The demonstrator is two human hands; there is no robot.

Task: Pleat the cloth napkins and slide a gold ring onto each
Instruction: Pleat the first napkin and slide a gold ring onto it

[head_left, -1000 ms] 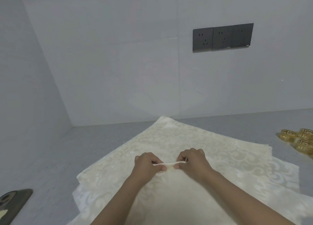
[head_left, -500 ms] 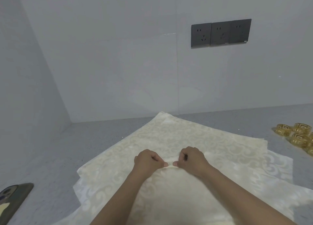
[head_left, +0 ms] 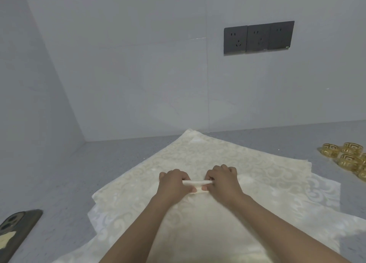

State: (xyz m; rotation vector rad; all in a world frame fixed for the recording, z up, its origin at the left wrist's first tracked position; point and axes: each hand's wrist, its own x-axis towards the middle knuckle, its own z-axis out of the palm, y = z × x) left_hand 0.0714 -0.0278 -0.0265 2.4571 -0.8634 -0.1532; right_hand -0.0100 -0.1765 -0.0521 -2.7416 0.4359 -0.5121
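Note:
A stack of cream patterned cloth napkins (head_left: 200, 156) lies on the grey counter, corner pointing at the back wall. My left hand (head_left: 174, 183) and my right hand (head_left: 221, 178) sit side by side on the top napkin, both pinching a narrow raised fold (head_left: 197, 182) of its cloth between them. Part of the napkin near me is hidden under my forearms. Several gold rings (head_left: 344, 157) with a fretwork pattern sit together at the right edge, away from both hands.
A phone in a dark case (head_left: 14, 229) lies on the counter (head_left: 111, 163) at the lower left. Tiled walls meet in a corner at the back left. A dark triple socket panel (head_left: 258, 37) is on the back wall.
The hands had drawn close with thumbs nearly touching; now they are slightly apart again and a fresh fold of cloth stands pinched between them. The view shifted a little.

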